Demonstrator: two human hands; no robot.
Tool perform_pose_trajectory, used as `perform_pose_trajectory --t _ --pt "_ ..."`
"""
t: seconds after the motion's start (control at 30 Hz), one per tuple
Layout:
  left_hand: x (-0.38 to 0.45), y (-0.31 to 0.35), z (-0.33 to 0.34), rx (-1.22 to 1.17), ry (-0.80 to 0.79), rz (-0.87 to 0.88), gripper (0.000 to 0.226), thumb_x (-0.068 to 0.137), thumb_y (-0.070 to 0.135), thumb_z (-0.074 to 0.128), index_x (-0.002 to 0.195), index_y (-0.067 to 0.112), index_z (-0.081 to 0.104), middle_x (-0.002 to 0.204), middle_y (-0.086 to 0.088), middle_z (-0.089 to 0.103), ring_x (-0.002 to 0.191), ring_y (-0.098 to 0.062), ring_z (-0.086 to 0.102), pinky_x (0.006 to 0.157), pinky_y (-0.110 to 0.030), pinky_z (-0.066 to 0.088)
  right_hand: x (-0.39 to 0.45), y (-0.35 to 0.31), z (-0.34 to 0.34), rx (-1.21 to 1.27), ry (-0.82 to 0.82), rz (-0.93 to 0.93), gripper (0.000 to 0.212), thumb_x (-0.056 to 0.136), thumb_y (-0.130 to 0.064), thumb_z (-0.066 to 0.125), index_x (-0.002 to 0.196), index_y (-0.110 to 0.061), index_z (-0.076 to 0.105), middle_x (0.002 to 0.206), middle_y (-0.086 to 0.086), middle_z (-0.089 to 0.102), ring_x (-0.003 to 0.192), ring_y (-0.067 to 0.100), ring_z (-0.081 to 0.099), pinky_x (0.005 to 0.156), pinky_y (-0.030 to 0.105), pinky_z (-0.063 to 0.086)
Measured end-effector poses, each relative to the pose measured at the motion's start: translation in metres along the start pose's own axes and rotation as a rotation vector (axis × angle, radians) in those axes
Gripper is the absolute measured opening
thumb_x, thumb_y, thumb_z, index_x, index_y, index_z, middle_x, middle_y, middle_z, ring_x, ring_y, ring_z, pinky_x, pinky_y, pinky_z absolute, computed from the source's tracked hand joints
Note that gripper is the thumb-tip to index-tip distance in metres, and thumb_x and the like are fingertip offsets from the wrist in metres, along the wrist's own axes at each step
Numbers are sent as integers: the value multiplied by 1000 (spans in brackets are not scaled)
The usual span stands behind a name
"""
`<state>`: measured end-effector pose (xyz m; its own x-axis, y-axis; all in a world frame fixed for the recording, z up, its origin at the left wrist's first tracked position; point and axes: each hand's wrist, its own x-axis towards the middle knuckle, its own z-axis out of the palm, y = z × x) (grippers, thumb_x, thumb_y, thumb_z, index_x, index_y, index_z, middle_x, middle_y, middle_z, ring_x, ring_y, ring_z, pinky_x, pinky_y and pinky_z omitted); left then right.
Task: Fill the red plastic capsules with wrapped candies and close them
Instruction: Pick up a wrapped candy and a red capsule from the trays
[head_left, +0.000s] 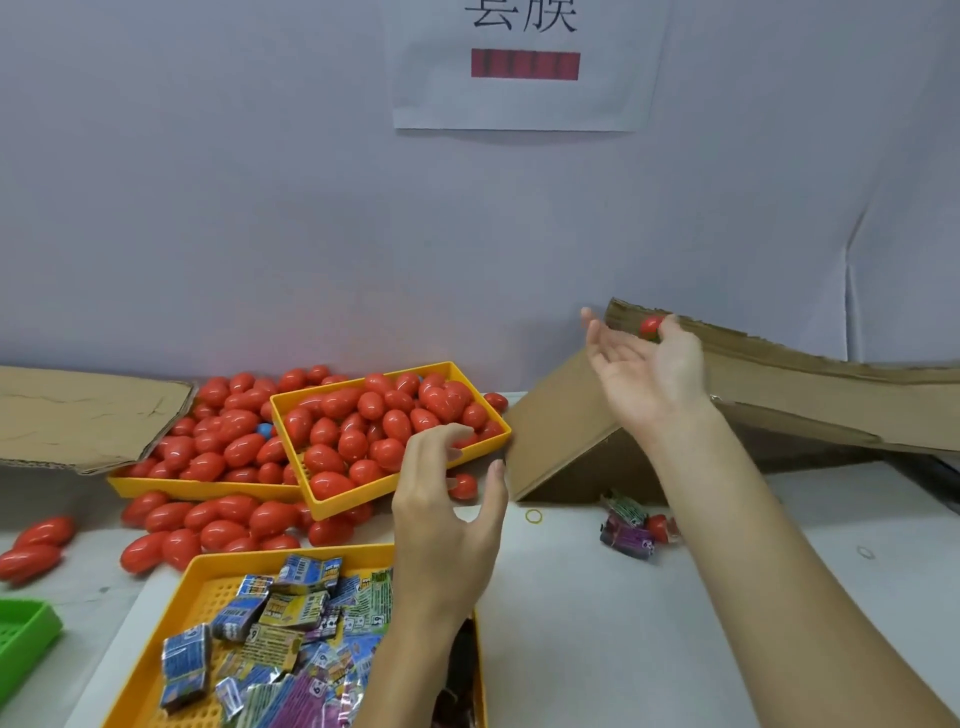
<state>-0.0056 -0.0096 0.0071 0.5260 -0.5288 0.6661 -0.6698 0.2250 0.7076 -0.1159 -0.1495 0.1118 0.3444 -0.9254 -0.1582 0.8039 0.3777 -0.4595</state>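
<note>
Right hand (641, 371) raised at 2 o'clock, fingers loose, red capsule (650, 327) at fingertips before cardboard flap (810, 379). Left hand (447, 499) fingers relaxed, holding nothing, beside yellow tray (332, 506) of capsules.

open tabletop (597, 597) centre, trays (332, 506) left, cardboard box (561, 431) right

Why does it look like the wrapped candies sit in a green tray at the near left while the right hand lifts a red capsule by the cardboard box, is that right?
Not quite. The head view shows the wrapped candies in a yellow tray; the green tray is separate, at the left edge. The right hand does lift a red capsule by the cardboard box.
</note>
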Motion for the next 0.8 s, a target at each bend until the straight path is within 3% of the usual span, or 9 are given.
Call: perform_pose_trajectory --t 0.07,0.23,0.33,0.43,0.6,0.8 --pt "1 0 0 -14 -5 -16 26 86 24 64 112 24 58 107 21 54 103 4 53 74 -3 44 -2 6 -10 -104 -59 8 55 105 -32 37 140 10 31 125 28 55 106 33 66 80 30 56" --pt "2 -8 -2 15 -29 -69 10 94 21 59 97 30 64 91 21 65 92 1 62 75 -10 47 -21 47 -50 -674 -175 -44 25 100 -11 45 104 -4 69 88 13 74 79 21 72 67 24 55" --pt "3 -18 -5 66 -130 -137 18 93 15 62 85 31 66 78 19 67 83 0 63 70 -15 50 -27 71 -83 -1045 -200 -239 29 98 -4 48 90 -13 74 70 6 68 63 15 63 57 24 51" --pt "3 -26 -8 157 -262 -171 16 94 19 61 84 30 67 77 19 66 84 5 61 70 -9 47 -31 93 -118 -1290 -188 -333 28 97 -6 52 86 -22 72 69 2 66 61 12 60 57 22 51" --pt "4 -34 -11 257 -307 -169 10 94 22 61 92 28 69 83 22 64 84 8 59 72 -5 45 -26 107 -142 -1425 -216 -362 27 95 -7 55 87 -29 68 71 -7 66 69 11 62 55 22 50" --pt "8 -44 -23 336 -294 -198 12 94 19 61 100 24 70 87 20 61 83 6 58 68 -3 43 -17 109 -145 -1504 -270 -370 26 93 -9 58 88 -33 66 70 -3 65 74 8 61 63 27 54"
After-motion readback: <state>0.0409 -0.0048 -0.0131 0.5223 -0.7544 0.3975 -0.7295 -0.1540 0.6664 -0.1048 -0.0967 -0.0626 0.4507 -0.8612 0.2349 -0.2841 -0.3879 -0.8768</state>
